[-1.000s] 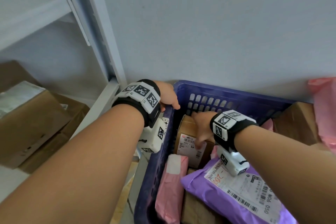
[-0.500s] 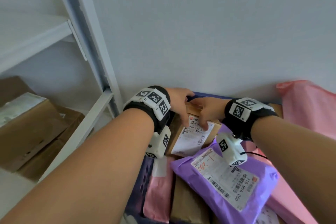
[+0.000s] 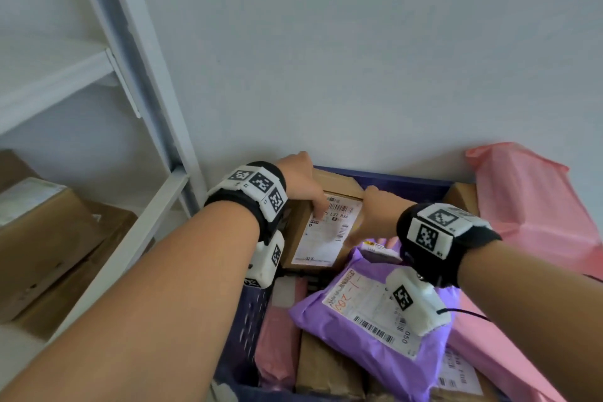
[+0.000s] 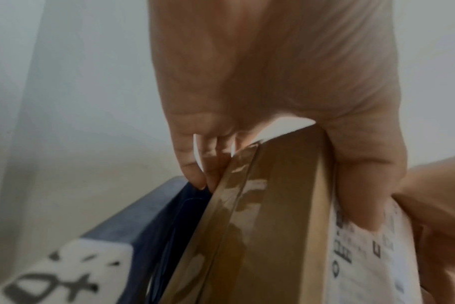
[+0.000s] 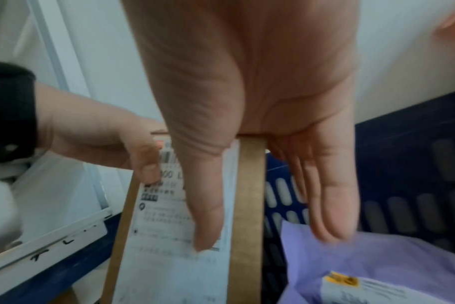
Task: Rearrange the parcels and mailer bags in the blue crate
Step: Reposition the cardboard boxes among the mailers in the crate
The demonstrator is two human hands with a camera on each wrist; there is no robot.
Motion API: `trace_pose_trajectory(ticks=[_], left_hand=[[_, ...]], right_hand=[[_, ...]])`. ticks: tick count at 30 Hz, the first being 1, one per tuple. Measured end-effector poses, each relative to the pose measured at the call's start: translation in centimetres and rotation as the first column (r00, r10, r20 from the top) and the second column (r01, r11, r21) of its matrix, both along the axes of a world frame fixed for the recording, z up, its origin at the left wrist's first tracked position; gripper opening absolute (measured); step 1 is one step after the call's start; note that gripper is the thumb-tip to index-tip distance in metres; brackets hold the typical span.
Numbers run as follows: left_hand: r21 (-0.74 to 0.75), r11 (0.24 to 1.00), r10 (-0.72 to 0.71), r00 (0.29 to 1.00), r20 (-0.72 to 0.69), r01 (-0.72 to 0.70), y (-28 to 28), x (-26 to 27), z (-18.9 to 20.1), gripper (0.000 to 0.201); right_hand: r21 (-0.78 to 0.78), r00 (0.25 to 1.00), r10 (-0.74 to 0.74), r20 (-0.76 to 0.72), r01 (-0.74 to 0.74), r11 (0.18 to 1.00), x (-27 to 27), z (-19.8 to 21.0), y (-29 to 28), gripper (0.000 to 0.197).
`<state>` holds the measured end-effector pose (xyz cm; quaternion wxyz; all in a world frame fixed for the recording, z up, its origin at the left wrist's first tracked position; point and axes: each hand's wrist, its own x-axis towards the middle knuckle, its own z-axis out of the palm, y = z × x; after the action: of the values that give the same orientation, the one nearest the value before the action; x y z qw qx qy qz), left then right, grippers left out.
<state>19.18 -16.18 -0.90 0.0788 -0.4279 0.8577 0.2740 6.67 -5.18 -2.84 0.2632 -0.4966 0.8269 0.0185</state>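
Observation:
A brown cardboard parcel (image 3: pixel 326 235) with a white shipping label is held tilted over the far left corner of the blue crate (image 3: pixel 408 179). My left hand (image 3: pixel 313 196) grips its left top edge, thumb on the label and fingers behind, as the left wrist view shows on the parcel (image 4: pixel 273 216). My right hand (image 3: pixel 368 222) pinches the parcel's right edge (image 5: pixel 247 205), thumb on the label and fingers along the back. A purple mailer bag (image 3: pixel 375 313) lies just below the right wrist. A pink mailer bag (image 3: pixel 280 333) lies along the crate's left wall.
A white metal shelf rack (image 3: pixel 146 108) stands to the left, with cardboard boxes (image 3: pixel 49 245) under it. A large pink mailer (image 3: pixel 528 206) rises at the crate's right side beside a brown box (image 3: pixel 460 196). Another brown box (image 3: pixel 326 372) lies under the purple bag. The wall is close behind.
My left hand left the crate rim and joined the right hand on the brown parcel. Together they raised it out of the crate's far left corner, label facing up.

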Motion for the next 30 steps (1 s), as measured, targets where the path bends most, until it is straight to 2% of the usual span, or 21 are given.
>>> trace_pose_trajectory(ticks=[2,5,8,11,13,14,15,16,17,18,19,20,21,23,25,26,28,30], left_hand=[[0.001,1.000,0.022,1.000,0.003,-0.022,-0.1,0.3,0.2,0.091],[-0.006,0.994,0.108,0.989,-0.105,-0.109,-0.9,1.0,1.2,0.092],[0.068,0.984,0.179,0.945,-0.274,-0.166,-1.7,1.6,2.6,0.085],[0.166,0.976,0.196,0.913,-0.357,-0.144,-1.7,1.9,3.1,0.078],[0.202,0.971,0.201,0.904,-0.378,-0.131,-1.5,2.0,2.9,0.062],[0.216,0.968,0.206,0.900,-0.385,-0.129,-1.4,2.1,2.8,0.048],[0.227,0.965,0.212,0.896,-0.390,-0.130,-1.4,2.2,2.7,0.035],[0.233,0.964,0.215,0.894,-0.394,-0.129,-1.4,2.4,2.6,0.026],[0.236,0.963,0.215,0.893,-0.395,-0.127,-1.4,2.6,2.5,0.022],[0.239,0.962,0.216,0.894,-0.393,-0.128,-1.3,2.7,2.4,0.020],[0.242,0.961,0.219,0.895,-0.389,-0.130,-1.3,2.8,2.3,0.020],[0.245,0.960,0.223,0.896,-0.384,-0.134,-1.4,3.0,2.2,0.022],[0.247,0.959,0.229,0.897,-0.378,-0.141,-1.4,3.0,2.1,0.031],[0.220,0.964,0.226,0.904,-0.363,-0.153,-1.6,3.2,2.0,0.059],[0.179,0.971,0.212,0.920,-0.331,-0.159,-1.8,3.3,1.8,0.091],[0.166,0.974,0.203,0.926,-0.317,-0.156,-1.9,3.4,1.8,0.098],[0.137,0.980,0.184,0.933,-0.309,-0.148,-2.0,3.4,1.6,0.096],[0.102,0.985,0.161,0.938,-0.306,-0.136,-2.1,3.3,1.5,0.091]], right_hand=[[0.140,0.998,0.041,0.039,-0.046,0.989,-0.5,0.3,1.5,0.071],[0.377,0.960,0.280,-0.018,-0.253,0.891,-0.4,-0.5,3.5,0.077],[0.377,0.900,0.437,-0.005,-0.403,0.834,0.5,-1.7,4.4,0.068],[0.469,0.860,0.510,-0.032,-0.438,0.767,0.7,-0.4,4.4,0.063],[0.586,0.836,0.541,-0.091,-0.394,0.708,0.6,0.5,4.5,0.046],[0.675,0.810,0.575,-0.110,-0.364,0.642,0.6,0.6,4.5,0.036],[0.773,0.781,0.616,-0.101,-0.328,0.543,0.9,0.7,4.6,0.031],[0.848,0.755,0.650,-0.083,-0.289,0.444,1.2,0.6,4.5,0.038],[0.864,0.748,0.660,-0.074,-0.282,0.416,1.6,0.4,4.4,0.044],[0.824,0.757,0.648,-0.081,-0.315,0.471,2.2,0.3,4.1,0.046],[0.724,0.760,0.640,-0.115,-0.377,0.577,3.0,0.4,3.6,0.042],[0.581,0.745,0.645,-0.172,-0.452,0.677,3.8,0.3,3.2,0.037],[0.440,0.717,0.663,-0.217,-0.534,0.722,4.8,0.0,2.7,0.032],[0.297,0.654,0.723,-0.222,-0.661,0.689,6.7,-1.7,1.9,0.035],[0.271,0.592,0.784,-0.189,-0.736,0.621,8.7,-4.1,1.3,0.042],[0.261,0.595,0.783,-0.185,-0.738,0.622,9.5,-5.3,1.0,0.043],[0.270,0.652,0.739,-0.170,-0.691,0.671,10.6,-7.5,0.0,0.042],[0.324,0.682,0.716,-0.148,-0.651,0.687,11.0,-8.9,-1.0,0.046]])
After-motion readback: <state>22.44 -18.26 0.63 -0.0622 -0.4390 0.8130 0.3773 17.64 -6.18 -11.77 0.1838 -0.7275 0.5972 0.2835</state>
